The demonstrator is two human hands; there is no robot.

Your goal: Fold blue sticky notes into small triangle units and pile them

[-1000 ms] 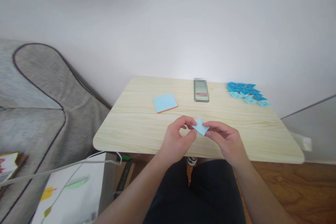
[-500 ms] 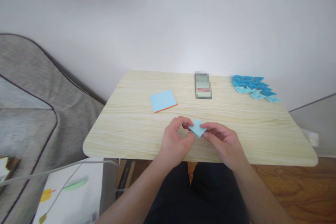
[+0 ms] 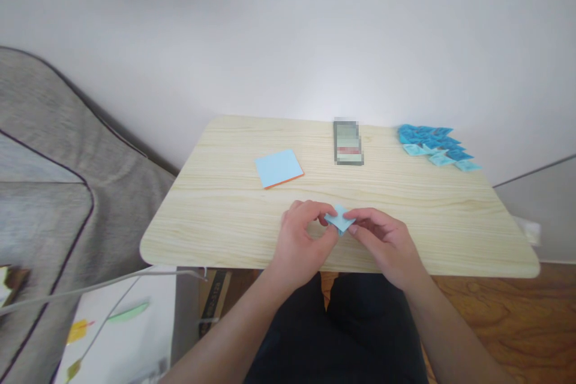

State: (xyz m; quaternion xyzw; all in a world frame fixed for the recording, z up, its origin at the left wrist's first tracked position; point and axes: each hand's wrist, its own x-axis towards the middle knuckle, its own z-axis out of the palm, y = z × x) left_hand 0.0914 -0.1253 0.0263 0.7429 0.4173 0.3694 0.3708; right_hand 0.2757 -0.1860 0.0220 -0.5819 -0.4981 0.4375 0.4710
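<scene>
Between both hands, above the front half of the table, is a small light-blue folded paper point(image 3: 341, 219). My left hand point(image 3: 306, 239) pinches its left side with thumb and forefinger. On the right corner, my right hand point(image 3: 382, 240) grips it with the thumb below and a fingertip on top. The lower layers of the paper stand a little apart. Beyond the left hand lies a stack of square paper point(image 3: 279, 168), light blue on top with an orange edge. Several folded blue paper pieces point(image 3: 434, 143) sit in a cluster at the back right.
A phone with a blurred screen point(image 3: 348, 142) lies near the back edge of the pale wooden table point(image 3: 216, 210). A grey sofa point(image 3: 121, 192) stands at the left, and a white cable point(image 3: 112, 283) runs below the table's front left corner.
The folded paper has changed from a flat diamond to a shape with its lower layers parting. My left fingers have shifted slightly right along it. The camera view has tilted a little.
</scene>
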